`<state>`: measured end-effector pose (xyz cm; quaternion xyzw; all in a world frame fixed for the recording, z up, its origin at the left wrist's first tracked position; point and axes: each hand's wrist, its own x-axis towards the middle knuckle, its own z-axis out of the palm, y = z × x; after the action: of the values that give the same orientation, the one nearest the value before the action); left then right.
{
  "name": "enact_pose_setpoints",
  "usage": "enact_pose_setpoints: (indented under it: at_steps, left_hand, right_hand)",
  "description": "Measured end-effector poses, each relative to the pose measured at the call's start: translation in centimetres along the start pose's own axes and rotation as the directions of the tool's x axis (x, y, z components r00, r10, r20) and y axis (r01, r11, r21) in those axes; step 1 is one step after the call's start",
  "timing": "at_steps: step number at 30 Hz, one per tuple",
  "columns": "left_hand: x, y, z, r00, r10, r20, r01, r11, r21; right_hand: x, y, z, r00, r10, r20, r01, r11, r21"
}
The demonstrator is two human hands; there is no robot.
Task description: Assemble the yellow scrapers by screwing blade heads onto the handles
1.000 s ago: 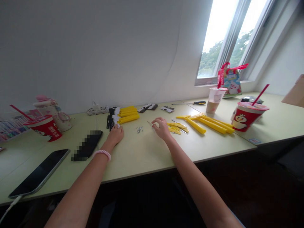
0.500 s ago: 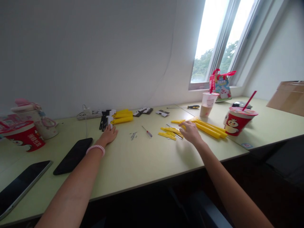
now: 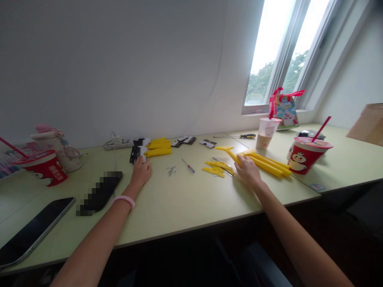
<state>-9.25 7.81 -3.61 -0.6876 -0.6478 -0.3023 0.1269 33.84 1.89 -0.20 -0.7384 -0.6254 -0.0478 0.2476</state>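
Observation:
My right hand [image 3: 249,171] is closed on a yellow T-shaped handle [image 3: 230,152], whose head is raised off the table to the left. Several more yellow handles [image 3: 269,165] lie just right of it. Beside the hand on the left are flat yellow pieces [image 3: 216,167] and thin metal strips. My left hand [image 3: 141,171] rests at the black-and-white cards [image 3: 136,154] attached to yellow handles [image 3: 158,151]; whether its fingers grip a card is hidden. Small screws [image 3: 171,171] and a small screwdriver [image 3: 188,166] lie between the hands.
Two phones [image 3: 36,227] [image 3: 103,193] and a red cup [image 3: 44,169] stand at the left. A clear cup [image 3: 266,133], a red cup [image 3: 308,155] and a bag [image 3: 285,111] are at the right. A larger screwdriver [image 3: 245,136] lies behind, near loose cards [image 3: 208,143].
My right hand has closed on a yellow handle and lifted its head. The view has shifted slightly, and my left hand stays by the cards.

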Motion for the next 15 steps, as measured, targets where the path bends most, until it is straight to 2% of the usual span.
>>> enact_pose_setpoints:
  at_steps: [3,5,6,7,8,9,10,12,15]
  left_hand:
    - [-0.1,3.2,-1.4,0.985,-0.045,-0.168,-0.007,0.954,-0.301]
    - [-0.1,6.2,-2.3,0.968,-0.166,-0.186,0.031,0.820,-0.572]
    - [-0.2,7.9,-2.7,0.964,-0.234,-0.123,0.076,0.690,-0.719]
    - [-0.3,9.5,-3.1,0.951,-0.310,-0.011,0.154,0.504,-0.850]
    - [-0.4,11.0,-3.4,0.928,-0.340,0.152,0.258,0.291,-0.921]
    - [-0.6,12.2,-3.5,0.903,-0.316,0.291,0.339,0.109,-0.935]
    - [-0.9,13.2,-3.7,0.874,-0.302,0.381,0.389,-0.035,-0.921]
    - [-1.3,14.4,-3.7,0.821,-0.362,0.441,0.376,-0.238,-0.896]
    - [-1.9,14.4,-3.7,0.656,-0.507,0.559,0.361,-0.439,-0.823]
  right_hand:
    - [-1.2,-3.7,-0.6,0.996,-0.071,-0.063,0.082,0.974,0.209]
    - [-2.4,-7.0,-0.8,0.977,-0.201,-0.075,0.215,0.908,0.359]
    - [-3.2,-8.7,-0.9,0.956,-0.281,-0.084,0.290,0.861,0.419]
    - [-4.0,-10.4,-0.8,0.933,-0.348,-0.095,0.351,0.815,0.461]
    - [-4.8,-12.0,-0.7,0.910,-0.400,-0.109,0.399,0.773,0.492]
    - [-5.6,-13.4,-0.6,0.883,-0.453,-0.123,0.447,0.731,0.517]
    - [-6.4,-14.7,-0.4,0.851,-0.513,-0.116,0.489,0.689,0.535]
    - [-7.5,-16.6,0.0,0.787,-0.612,-0.085,0.551,0.633,0.544]
    - [-8.1,-17.5,0.5,0.706,-0.708,-0.028,0.610,0.588,0.530]
